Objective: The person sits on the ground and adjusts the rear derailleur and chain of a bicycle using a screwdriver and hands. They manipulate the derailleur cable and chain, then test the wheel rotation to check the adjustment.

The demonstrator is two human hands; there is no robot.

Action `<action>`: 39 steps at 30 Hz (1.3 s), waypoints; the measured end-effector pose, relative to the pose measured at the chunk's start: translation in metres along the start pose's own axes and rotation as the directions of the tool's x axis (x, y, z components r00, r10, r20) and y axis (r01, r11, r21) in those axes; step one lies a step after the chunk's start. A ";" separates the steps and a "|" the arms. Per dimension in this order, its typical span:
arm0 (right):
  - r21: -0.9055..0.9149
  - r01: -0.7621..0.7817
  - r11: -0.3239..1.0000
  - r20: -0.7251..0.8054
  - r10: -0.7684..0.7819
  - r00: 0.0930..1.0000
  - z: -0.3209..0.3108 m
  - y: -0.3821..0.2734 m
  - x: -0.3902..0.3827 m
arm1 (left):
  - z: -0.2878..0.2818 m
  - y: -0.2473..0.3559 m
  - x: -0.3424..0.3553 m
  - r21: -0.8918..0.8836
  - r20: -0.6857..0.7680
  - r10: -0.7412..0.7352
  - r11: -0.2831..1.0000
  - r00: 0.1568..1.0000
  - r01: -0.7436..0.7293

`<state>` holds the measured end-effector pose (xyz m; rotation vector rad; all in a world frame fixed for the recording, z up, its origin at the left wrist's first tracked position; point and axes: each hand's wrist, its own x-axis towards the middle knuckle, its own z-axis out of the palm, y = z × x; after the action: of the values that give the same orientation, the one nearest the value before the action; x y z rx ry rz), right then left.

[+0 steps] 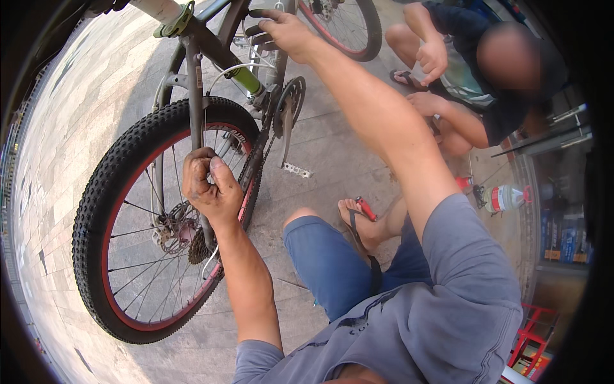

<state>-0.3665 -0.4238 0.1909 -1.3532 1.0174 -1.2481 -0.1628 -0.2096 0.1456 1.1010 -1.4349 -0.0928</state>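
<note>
A dark bicycle with a knobby rear tyre and a red rim stands at the left. My left hand, dark with grease, is closed in a fist at the grey seat stay; what lies inside its fingers is hidden. Above and farther away, my right hand reaches toward the frame tubes with fingers stretched apart and blackened fingertips. A white cable loops below it, past a green band on the seat tube. The crankset and a metal pedal are beyond the wheel.
A second red-rimmed wheel is at the top. Another person squats at the upper right, hands near the knees. A red-handled tool lies by my foot. A clear bottle and a red rack are at the right.
</note>
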 end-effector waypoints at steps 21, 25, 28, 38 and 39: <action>0.331 -0.097 0.939 0.181 0.038 0.983 0.082 -0.003 -0.123 | -0.008 0.004 0.002 -0.157 0.017 -0.098 0.983 0.995 0.100; 0.437 -0.202 0.877 0.285 0.078 0.955 0.080 0.002 -0.113 | -0.008 0.007 0.003 -0.198 0.020 -0.178 0.964 0.984 0.179; 0.497 -0.170 0.851 0.328 -0.003 0.945 0.073 0.006 -0.109 | -0.008 0.007 0.002 -0.207 0.008 -0.192 0.960 0.981 0.189; 0.576 -0.266 0.773 0.407 0.011 0.914 0.074 0.000 -0.091 | -0.003 0.016 0.006 0.014 0.100 -0.117 0.993 0.988 0.117; 0.579 -0.234 0.781 0.384 -0.008 0.923 0.074 0.000 -0.091 | -0.002 0.017 0.008 0.019 0.114 -0.120 0.993 0.986 0.119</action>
<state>-0.3031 -0.3255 0.1778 -0.9307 0.3559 -1.0468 -0.1691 -0.2044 0.1626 1.2077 -1.4718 -0.2368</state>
